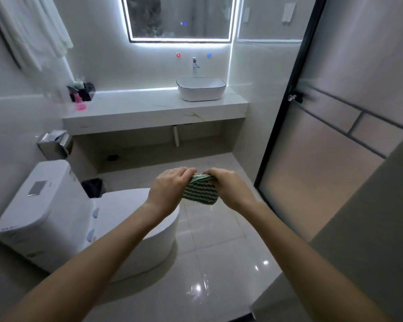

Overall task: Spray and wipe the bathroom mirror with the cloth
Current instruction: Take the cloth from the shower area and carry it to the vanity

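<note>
Out in the middle of the bathroom floor, well back from the vanity, both hands are up in front holding the cloth (200,190) — a green-and-white striped one, folded into a thick pad. The left hand (170,185) has its fingers curled over the top left edge, the right hand (228,188) does the same on the right, and the pad hangs down between them. My guess is it's being folded or squared up so it makes a firm wiping face before going anywhere near the glass.

Far wall, above the counter (154,108), is the mirror (179,17) with its lit border, nowhere near the hands yet. A pink spray bottle (79,102) sits at the left end of the counter beside a dark box (85,90), well apart from the basin (201,88) — handy spot to grab it on the way in, I'd say. Nothing sprayed or wiped yet as far as I can judge.

Writing-wise — nothing readable. Red and blue dots above the tap (195,65) presumably mark hot and cold. The toilet (56,210) has a few small marks on its side, too blurry to make out.
</note>
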Demonstrator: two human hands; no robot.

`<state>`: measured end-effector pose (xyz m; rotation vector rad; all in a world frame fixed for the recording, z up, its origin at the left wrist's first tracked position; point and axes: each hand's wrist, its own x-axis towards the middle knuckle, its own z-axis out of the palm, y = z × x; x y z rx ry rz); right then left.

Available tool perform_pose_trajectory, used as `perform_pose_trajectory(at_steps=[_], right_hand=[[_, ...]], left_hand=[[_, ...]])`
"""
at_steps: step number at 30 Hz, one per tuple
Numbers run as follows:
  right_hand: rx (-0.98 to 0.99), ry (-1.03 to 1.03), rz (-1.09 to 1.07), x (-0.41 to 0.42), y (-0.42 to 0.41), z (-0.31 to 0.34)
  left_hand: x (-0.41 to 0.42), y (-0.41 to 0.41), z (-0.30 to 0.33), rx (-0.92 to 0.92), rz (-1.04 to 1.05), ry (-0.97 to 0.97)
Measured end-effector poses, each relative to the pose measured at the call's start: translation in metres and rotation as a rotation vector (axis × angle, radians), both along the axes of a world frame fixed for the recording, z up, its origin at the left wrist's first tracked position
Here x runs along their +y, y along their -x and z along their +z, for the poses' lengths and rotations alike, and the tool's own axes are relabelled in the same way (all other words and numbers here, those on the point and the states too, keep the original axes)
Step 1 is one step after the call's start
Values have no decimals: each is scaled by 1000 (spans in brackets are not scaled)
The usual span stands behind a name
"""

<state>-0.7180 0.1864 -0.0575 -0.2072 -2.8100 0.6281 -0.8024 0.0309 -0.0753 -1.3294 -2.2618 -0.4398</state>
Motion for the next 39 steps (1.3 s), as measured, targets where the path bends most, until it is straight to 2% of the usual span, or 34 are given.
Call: perform_pose_trajectory(at_steps=[4,13,26,33,39], right_hand=[[52,19,2,43,43,10],[20,52,-37,121,153,3],[63,26,-41,207,402,38],[36,68,23,268,510,17],[22,75,125,334,613,-1]], left_hand=[[39,40,14,61,-1,2],[121,161,2,104,-33,6],[213,422,34,147,-1,5],[266,518,12,73,46,44],[322,604,3,93,153,39]])
